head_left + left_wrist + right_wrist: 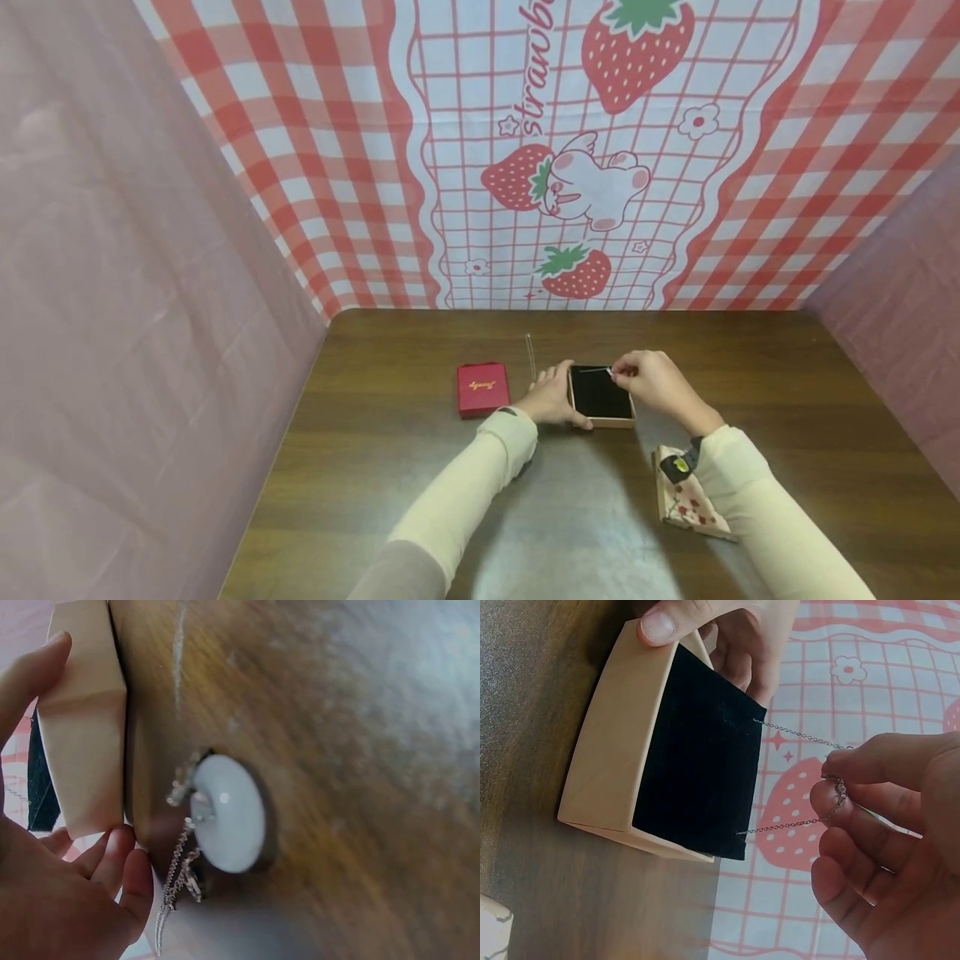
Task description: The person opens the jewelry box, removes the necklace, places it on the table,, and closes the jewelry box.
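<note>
A tan cardboard jewelry box (619, 742) with a black velvet pad (697, 750) stands on the table. My left hand (551, 396) grips its side, thumb on the near edge and fingers on the far side, as the right wrist view shows. Thumb and fingertips of my right hand (900, 817) pinch a thin silver chain (799, 733). Both strands of the chain run taut to the pad's far edge; whatever they carry is hidden. Beside the box, under my left wrist, lies a necklace with a white disc pendant (231, 814) and a silver chain (174, 874).
Left of my left hand sits a small red box (483, 388) with gold lettering. A flower-patterned box lid or flat case (693, 504) lies under my right forearm. The wooden table (375, 467) ends at a strawberry-print cloth (540, 200).
</note>
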Action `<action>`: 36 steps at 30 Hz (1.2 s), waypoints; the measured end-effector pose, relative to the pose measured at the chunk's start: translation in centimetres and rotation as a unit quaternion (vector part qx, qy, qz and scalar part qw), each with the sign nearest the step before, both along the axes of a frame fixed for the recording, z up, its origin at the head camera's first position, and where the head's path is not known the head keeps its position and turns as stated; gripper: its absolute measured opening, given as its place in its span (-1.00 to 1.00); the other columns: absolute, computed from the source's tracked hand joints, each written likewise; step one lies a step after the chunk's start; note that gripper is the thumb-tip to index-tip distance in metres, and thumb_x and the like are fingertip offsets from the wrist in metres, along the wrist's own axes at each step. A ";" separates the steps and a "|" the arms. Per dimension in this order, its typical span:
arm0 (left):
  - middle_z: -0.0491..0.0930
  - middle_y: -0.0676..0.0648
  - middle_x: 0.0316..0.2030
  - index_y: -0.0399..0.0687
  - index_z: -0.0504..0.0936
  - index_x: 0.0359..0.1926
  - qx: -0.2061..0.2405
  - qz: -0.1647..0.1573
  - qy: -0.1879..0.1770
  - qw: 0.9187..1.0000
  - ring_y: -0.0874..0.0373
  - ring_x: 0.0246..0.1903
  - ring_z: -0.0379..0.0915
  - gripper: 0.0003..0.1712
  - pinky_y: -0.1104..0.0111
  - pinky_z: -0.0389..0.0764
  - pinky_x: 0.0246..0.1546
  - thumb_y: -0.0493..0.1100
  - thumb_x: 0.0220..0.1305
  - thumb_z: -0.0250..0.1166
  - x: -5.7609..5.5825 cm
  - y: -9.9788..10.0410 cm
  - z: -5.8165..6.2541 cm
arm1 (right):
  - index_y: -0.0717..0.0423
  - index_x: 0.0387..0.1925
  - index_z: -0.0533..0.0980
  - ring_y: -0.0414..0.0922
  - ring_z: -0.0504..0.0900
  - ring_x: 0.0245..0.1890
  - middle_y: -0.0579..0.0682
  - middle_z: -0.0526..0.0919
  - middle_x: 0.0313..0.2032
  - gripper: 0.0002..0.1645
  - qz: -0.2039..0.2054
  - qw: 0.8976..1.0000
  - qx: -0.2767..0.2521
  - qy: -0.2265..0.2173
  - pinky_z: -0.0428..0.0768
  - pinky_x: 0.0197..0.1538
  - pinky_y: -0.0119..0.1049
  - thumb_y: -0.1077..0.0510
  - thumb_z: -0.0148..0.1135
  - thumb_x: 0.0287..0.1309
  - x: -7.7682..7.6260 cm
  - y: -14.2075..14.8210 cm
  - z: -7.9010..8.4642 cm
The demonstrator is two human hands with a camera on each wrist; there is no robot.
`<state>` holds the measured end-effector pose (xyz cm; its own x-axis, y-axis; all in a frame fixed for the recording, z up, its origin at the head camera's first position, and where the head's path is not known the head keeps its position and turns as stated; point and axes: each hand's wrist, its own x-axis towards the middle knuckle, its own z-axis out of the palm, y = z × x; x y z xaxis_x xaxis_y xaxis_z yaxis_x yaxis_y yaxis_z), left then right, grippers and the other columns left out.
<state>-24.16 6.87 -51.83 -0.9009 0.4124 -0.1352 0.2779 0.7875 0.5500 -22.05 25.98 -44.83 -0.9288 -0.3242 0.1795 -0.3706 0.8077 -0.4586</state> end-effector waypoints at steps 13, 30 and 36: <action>0.39 -0.10 0.21 0.05 0.28 0.32 0.072 0.033 -0.002 0.997 0.04 0.23 0.30 -0.09 0.17 0.38 0.23 0.21 0.02 0.46 0.1 -0.4 -0.4 | 0.25 -0.40 0.67 -0.18 0.57 -0.45 0.07 0.71 -0.47 -0.93 -0.008 1.000 -0.018 -0.008 0.53 -0.37 -0.34 0.31 0.31 0.09 -0.4 -0.4 0.4; 0.42 -0.14 0.20 0.02 0.45 0.23 0.110 0.064 0.040 0.991 -0.01 0.23 0.35 -0.29 0.20 0.43 0.25 0.17 0.11 0.41 0.0 -0.3 -0.6 | 0.24 -0.41 0.67 -0.11 0.57 -0.42 0.08 0.70 -0.45 -0.93 -0.003 1.000 -0.020 0.017 0.52 -0.33 -0.28 0.31 0.30 0.06 -0.8 -0.7 0.7; 0.42 -0.13 0.22 0.05 0.38 0.31 0.105 0.046 0.028 0.993 0.02 0.21 0.34 -0.18 0.22 0.43 0.23 0.21 0.08 0.42 0.0 0.0 -0.4 | 0.25 -0.38 0.67 -0.11 0.56 -0.41 0.09 0.70 -0.44 -0.93 0.002 1.000 -0.022 0.020 0.51 -0.34 -0.32 0.33 0.29 0.06 -0.8 -0.7 0.6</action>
